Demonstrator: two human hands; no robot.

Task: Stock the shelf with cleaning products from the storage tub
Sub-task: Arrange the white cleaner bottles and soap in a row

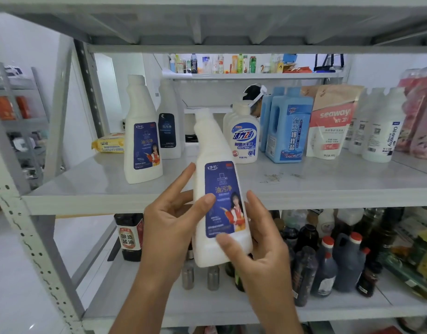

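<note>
I hold a white cleaner bottle with a dark blue label in front of the grey shelf, tilted slightly left, its base below the shelf edge. My left hand grips its left side, thumb on the label. My right hand grips the lower right side, thumb across the label's bottom. Two matching white bottles stand on the shelf at left, one in front and one behind it. The storage tub is out of view.
On the same shelf stand a hand-soap bottle, blue jugs, a seaway pouch, white bottles, pink packs and a yellow pack. Dark sauce bottles fill the shelf below. A perforated upright stands at left.
</note>
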